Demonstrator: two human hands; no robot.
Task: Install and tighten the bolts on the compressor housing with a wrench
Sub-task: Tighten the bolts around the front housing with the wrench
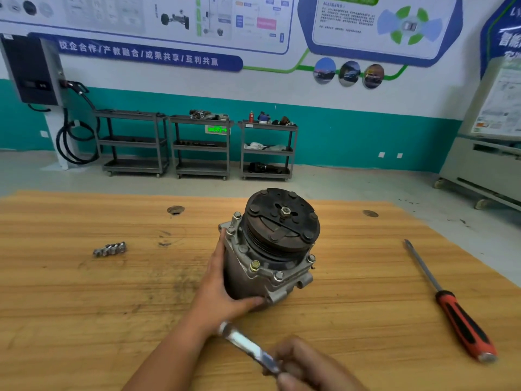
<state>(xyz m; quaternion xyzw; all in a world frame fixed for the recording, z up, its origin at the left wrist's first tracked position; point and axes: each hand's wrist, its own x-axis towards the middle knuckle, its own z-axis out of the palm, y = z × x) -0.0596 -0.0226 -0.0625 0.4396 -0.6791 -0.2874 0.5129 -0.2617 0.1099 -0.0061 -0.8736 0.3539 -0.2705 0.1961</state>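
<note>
Right of compressor, screwdriver; far left, metal parts.

We see the wrench blurred, one end inside the right hand — itself cropped below; left hand partly hidden behind the compressor.

Setting recorded as an automotive training workshop. Technical posters with vehicle diagrams and a blue banner are mounted across the top of the frame. A wall charger with a coiled cable is fixed at upper left. Three grey carts loaded with parts are lined against the teal-banded wall, centre. A scuffed wooden tabletop fills the lower half; a compressor, a wrench and a screwdriver are noted there.
</note>
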